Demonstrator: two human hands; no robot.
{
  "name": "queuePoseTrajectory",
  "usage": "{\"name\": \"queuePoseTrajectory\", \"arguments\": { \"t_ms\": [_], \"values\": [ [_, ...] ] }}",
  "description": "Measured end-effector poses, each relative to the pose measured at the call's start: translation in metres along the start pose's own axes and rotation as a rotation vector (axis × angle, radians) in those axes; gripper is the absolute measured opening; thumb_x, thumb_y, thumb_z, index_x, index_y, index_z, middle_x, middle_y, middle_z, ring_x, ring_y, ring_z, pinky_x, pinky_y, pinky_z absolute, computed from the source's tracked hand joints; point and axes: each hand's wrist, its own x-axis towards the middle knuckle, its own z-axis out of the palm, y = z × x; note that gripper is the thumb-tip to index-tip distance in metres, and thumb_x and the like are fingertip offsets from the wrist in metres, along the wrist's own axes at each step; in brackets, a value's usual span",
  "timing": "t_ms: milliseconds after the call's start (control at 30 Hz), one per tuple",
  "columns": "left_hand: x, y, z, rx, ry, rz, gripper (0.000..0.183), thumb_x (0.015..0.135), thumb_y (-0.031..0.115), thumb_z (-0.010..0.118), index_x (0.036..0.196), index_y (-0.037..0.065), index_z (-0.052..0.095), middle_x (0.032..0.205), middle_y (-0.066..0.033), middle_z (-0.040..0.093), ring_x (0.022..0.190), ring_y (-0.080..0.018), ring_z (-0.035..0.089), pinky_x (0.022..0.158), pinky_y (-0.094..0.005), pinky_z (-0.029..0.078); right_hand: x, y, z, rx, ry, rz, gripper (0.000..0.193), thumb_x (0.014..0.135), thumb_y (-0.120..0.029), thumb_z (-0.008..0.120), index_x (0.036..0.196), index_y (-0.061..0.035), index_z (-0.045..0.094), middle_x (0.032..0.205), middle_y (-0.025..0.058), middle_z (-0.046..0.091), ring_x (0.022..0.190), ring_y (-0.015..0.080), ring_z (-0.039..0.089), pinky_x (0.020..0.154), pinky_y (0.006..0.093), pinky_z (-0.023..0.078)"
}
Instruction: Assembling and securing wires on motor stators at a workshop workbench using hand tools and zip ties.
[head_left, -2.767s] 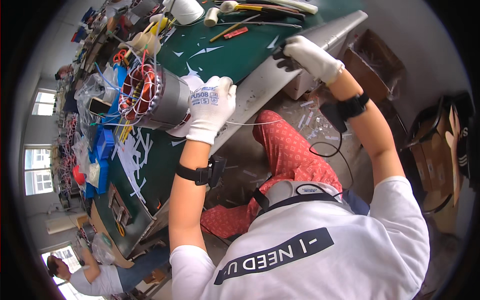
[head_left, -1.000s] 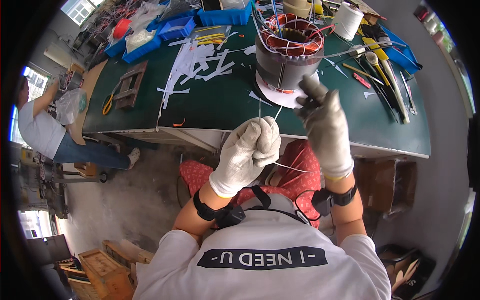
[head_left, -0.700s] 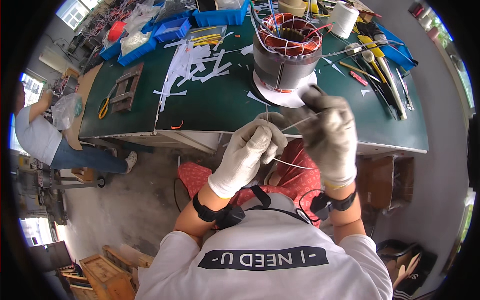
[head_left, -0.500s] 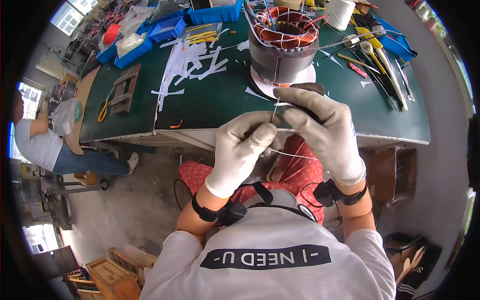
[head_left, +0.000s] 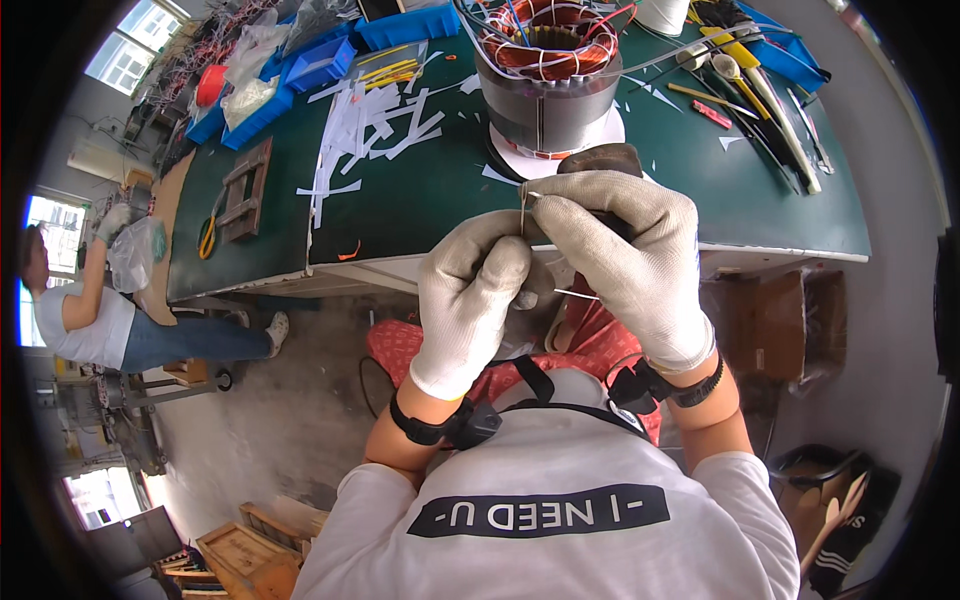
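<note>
Two gloved hands work close together. The left hand (head_left: 475,295) pinches a thin rod (head_left: 523,220) upright; the right hand (head_left: 635,250) grips white cord (head_left: 577,294) at the rod's tip. Beyond, on the green table (head_left: 420,190), stands a motor core (head_left: 550,115) containing copper coils (head_left: 575,65). Farther left, a blue bin (head_left: 262,122) holds a whitish bag (head_left: 247,101).
</note>
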Motion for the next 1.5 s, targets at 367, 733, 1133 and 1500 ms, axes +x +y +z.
{"name": "queuePoseTrajectory", "arguments": {
  "t_ms": [367,733,1133,1500],
  "values": [
    [-0.001,-0.001,0.001,0.071,-0.005,0.110,0.039,0.094,0.029,0.065,0.112,-0.005,0.059,0.086,-0.0044,0.062,0.067,-0.0067,0.053,0.056,-0.0212,0.043,-0.004,0.001,0.006,0.130,0.066,0.091,0.015,0.084,-0.010,0.068,0.088,0.0038,0.069,0.081,0.0051,0.068,0.067,0.0066,0.061,0.058,0.0218,0.051],
    [-0.001,0.008,-0.009,0.264,0.026,0.226,0.026,0.090,0.016,0.068,0.107,-0.003,0.067,0.087,-0.0052,0.068,0.070,-0.0071,0.058,0.063,-0.0221,0.049,-0.003,-0.006,-0.001,-0.099,-0.026,-0.076,0.008,0.079,0.000,0.064,0.085,0.0030,0.070,0.081,0.0067,0.068,0.074,0.0102,0.059,0.068,0.0237,0.049],
    [0.000,0.024,-0.013,0.474,-0.024,0.236,0.016,0.085,0.006,0.070,0.099,-0.001,0.069,0.077,-0.0087,0.066,0.063,-0.0162,0.059,0.057,-0.0275,0.046,-0.001,0.002,-0.012,0.048,-0.198,0.006,0.019,0.090,-0.008,0.066,0.102,0.0049,0.070,0.082,0.0071,0.071,0.071,0.0075,0.062,0.065,0.0220,0.052],
    [-0.005,0.028,-0.010,0.410,-0.063,0.233,0.021,0.091,0.014,0.064,0.101,-0.005,0.065,0.076,-0.0082,0.065,0.062,-0.0113,0.059,0.056,-0.0239,0.047,-0.007,0.002,-0.013,0.126,-0.239,0.064,0.022,0.092,-0.009,0.064,0.107,0.0059,0.068,0.082,0.0069,0.070,0.072,0.0065,0.061,0.064,0.0210,0.051]
  ]
}}
